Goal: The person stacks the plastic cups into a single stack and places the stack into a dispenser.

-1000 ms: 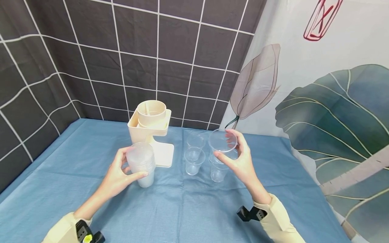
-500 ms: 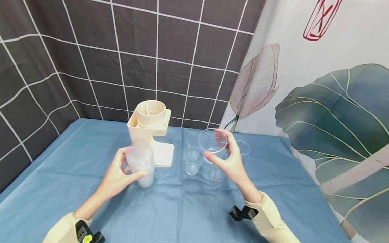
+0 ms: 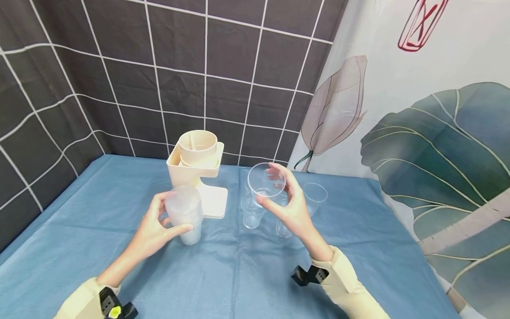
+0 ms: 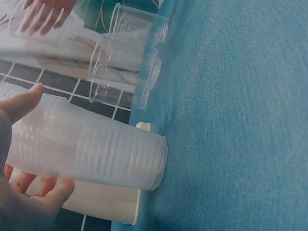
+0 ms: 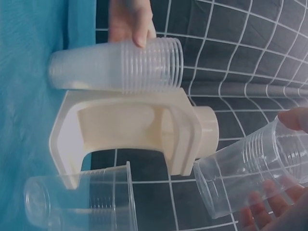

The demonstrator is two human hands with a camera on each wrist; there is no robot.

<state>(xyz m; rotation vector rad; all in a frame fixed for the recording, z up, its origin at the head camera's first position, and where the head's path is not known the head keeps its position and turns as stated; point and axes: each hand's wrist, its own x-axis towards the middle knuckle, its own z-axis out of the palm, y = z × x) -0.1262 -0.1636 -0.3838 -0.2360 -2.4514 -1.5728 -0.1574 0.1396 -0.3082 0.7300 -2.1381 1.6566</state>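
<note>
My left hand (image 3: 159, 228) grips a tall stack of nested clear plastic cups (image 3: 185, 217), its base on or just above the cloth. Between the thumb and fingers of my right hand (image 3: 292, 201) is a single clear plastic cup (image 5: 250, 168), held raised off the table with its rim up. Below and behind it, other clear cups stand on the cloth: one at front left (image 3: 252, 220), a front right cup (image 3: 282, 229) partly behind my hand, and a back right cup (image 3: 314, 193). The held cup partly covers the area behind it.
Behind the stack stands a cream holder (image 3: 175, 175) with a round cup-shaped container (image 3: 197, 155) on top and a flat base (image 3: 215, 201). Blue cloth (image 3: 207, 274) covers the table. A dark grid curtain (image 3: 179, 84) hangs behind, beside a leaf-printed white one (image 3: 382, 79).
My right hand has moved left with the cup, from over the right-hand cups toward the left ones. The back right cup now shows fully. My left hand and the stack have stayed put.
</note>
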